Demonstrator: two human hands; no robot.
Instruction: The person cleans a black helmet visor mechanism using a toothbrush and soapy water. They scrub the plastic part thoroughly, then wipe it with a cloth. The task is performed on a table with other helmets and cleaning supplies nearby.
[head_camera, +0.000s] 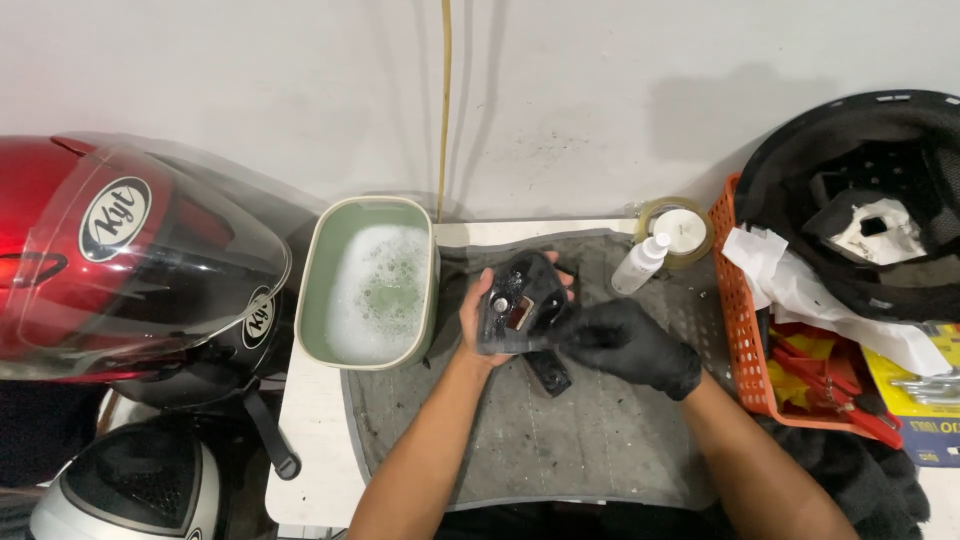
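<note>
My left hand (490, 318) fingers wrapped round a black pad (522, 300), my gloved right hand (632, 345) fingers pinching its edge (soapy tub (368, 285) just left), over the grey mat (560, 440).

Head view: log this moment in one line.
left hand: bare, holds black helmet pad | right hand: black glove, touching pad | below: grey mat | beside: green soapy tub

A red helmet (110, 270) with a clear visor is seen at left, beside a green basin (368, 281) of soapy water on the desk (310, 440). A spray bottle (640, 263) and tape roll (680, 226) are set near an orange basket (737, 330); a black helmet (860, 200) lies upturned at right.
</note>
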